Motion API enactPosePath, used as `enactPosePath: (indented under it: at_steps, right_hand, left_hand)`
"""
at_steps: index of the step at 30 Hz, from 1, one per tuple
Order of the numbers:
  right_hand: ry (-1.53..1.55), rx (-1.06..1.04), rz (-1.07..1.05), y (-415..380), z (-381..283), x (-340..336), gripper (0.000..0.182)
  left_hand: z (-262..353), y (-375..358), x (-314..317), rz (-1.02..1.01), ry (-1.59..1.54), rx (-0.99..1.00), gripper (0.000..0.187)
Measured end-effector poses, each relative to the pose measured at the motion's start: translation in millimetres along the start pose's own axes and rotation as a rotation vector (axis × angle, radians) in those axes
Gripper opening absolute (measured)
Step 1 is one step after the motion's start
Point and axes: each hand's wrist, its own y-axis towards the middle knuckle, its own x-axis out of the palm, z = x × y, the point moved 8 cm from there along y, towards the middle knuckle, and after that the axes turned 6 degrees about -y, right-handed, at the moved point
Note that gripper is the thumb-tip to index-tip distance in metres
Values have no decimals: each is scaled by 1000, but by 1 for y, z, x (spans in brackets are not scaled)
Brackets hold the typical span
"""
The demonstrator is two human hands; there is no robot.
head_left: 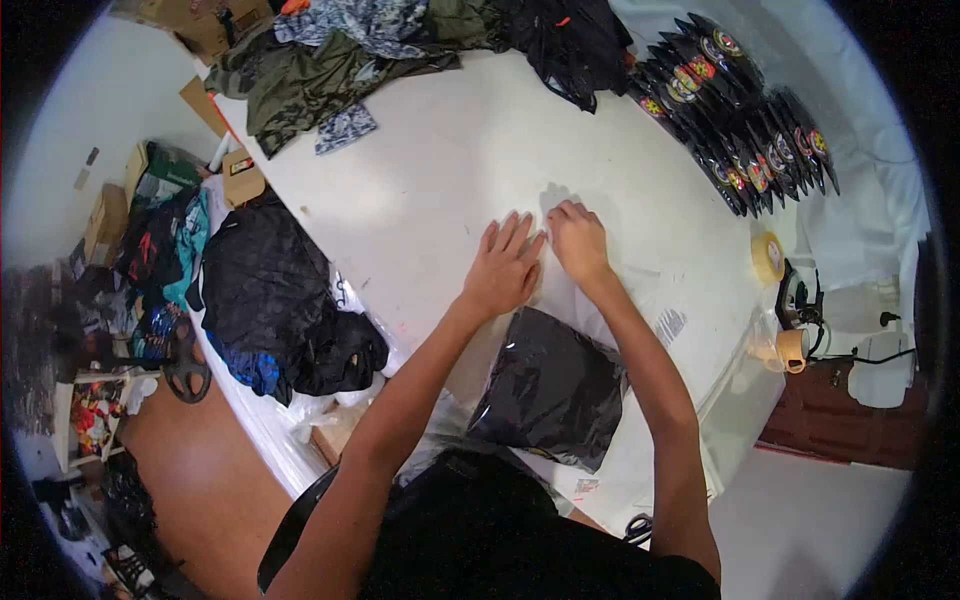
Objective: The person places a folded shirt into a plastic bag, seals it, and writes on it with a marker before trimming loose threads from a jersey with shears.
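Observation:
A black folded garment in a clear plastic bag (550, 390) lies on the white table close to my body. Faint clear plastic stretches from it toward my hands. My left hand (505, 265) is open, palm down with its fingers stretched out and slightly spread, beyond the garment. Close beside it, my right hand (578, 240) has its fingers bent together near the far end of the plastic. What those fingers pinch, if anything, is too small to make out. Both forearms reach past the garment, one on each side.
Several packed black items (735, 120) with round colourful labels stand at the far right. A tape roll (767, 258) and an orange mug (791, 350) sit at the right edge. Camouflage clothes (340, 80) are heaped at the back, dark clothes (275, 290) at left. Scissors (638, 528) lie near me.

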Motion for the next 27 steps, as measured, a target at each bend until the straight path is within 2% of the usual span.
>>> enactPosePath:
  at_steps: [2, 6, 10, 14, 16, 17, 18, 19, 22, 25, 27]
  right_hand:
    - [248, 133, -39, 0, 13, 0, 8]
    - [396, 185, -11, -4, 16, 0, 12]
    - [379, 208, -2, -4, 17, 3, 11]
    - [65, 89, 82, -5, 5, 10, 10]
    - [225, 123, 63, -4, 4, 6, 10]
    - [460, 183, 85, -10, 21, 24, 11]
    - [576, 244, 51, -11, 20, 17, 13]
    - [588, 232, 41, -10, 16, 23, 13]
    - [535, 233, 151, -18, 26, 16, 9]
    - [418, 221, 170, -16, 26, 17, 7]
    - [230, 186, 141, -13, 17, 16, 7]
  left_hand:
    - [1, -2, -1, 14, -7, 10, 47]
    - [0, -4, -1, 55, -42, 7, 46]
    - [-1, 0, -1, 85, -56, 4, 45]
    - [-9, -3, 10, 75, -166, -51, 44]
    - [-11, -4, 11, 65, -115, -67, 46]
    - [-11, -5, 13, 138, -112, -43, 46]
    - [-8, -5, 8, 119, -106, -36, 46]
    - [-12, -9, 3, 122, -99, -54, 46]
    - [-6, -3, 6, 56, -60, -50, 47]
    - [-6, -5, 5, 65, -91, -46, 47]
    - [-6, -4, 9, 31, -55, -43, 46]
